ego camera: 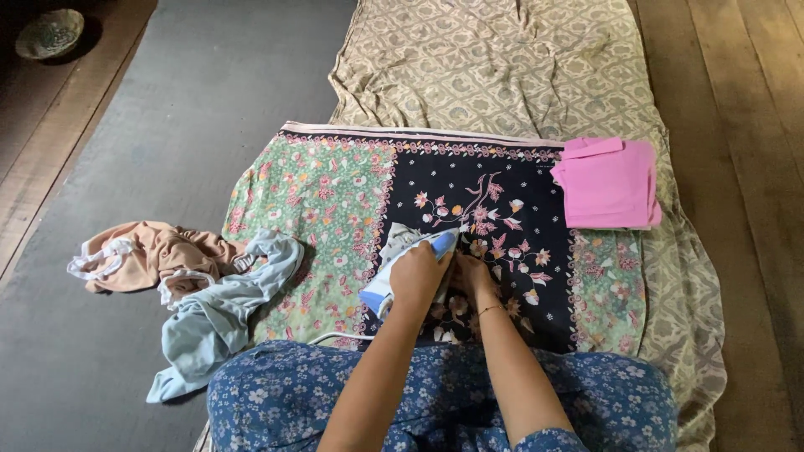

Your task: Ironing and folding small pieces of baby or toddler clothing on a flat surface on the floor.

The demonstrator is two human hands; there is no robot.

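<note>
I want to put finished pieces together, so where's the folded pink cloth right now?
In the head view, the folded pink cloth lies upper right, on the far right corner of the flowered cloth, beyond the right hand and the iron.

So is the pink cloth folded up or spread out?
Folded. The pink cloth lies as a small, neat square with layered edges on the flowered cloth, which is spread flat.

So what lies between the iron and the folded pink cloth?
In the head view, only the dark floral cloth lies between iron and pink cloth.
</note>
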